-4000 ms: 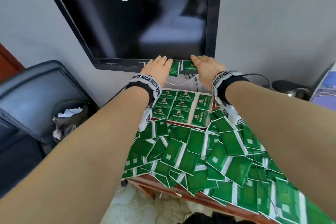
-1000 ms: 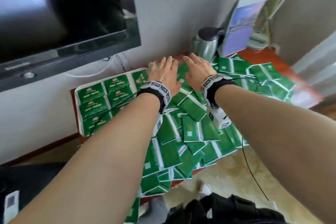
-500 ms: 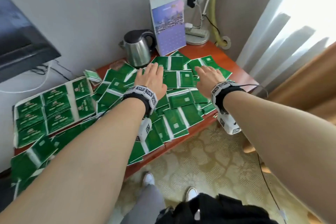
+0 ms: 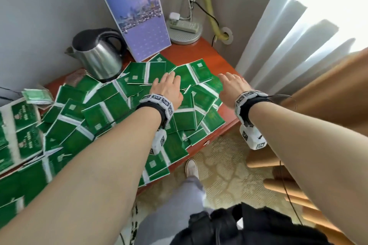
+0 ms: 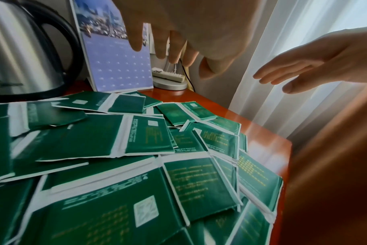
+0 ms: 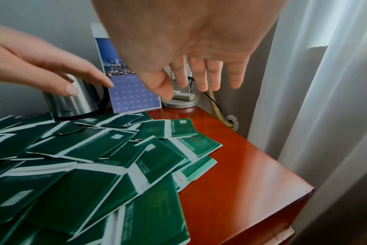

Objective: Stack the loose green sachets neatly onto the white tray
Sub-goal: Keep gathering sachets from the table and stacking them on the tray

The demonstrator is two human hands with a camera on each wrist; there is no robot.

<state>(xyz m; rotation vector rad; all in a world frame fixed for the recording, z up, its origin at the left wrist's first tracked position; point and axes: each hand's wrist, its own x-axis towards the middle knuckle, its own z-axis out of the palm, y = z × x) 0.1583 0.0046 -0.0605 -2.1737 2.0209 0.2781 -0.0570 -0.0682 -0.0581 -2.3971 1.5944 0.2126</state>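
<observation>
Loose green sachets lie in an overlapping heap across the red-brown table. At the far left edge of the head view, the white tray holds sachets in tidy rows. My left hand hovers palm down over the right part of the heap, fingers straight, holding nothing. My right hand hovers beside it over the heap's right edge, also flat and empty. The wrist views show the left hand and the right hand raised clear of the sachets.
A steel kettle stands at the back of the table, with a propped calendar and a lamp base to its right. White curtains hang past the table's right end. Bare wood shows along that right edge.
The view has swung right, away from the TV and tray. Both hands have moved from the tray's far edge to above the right end of the heap, still flat and empty.
</observation>
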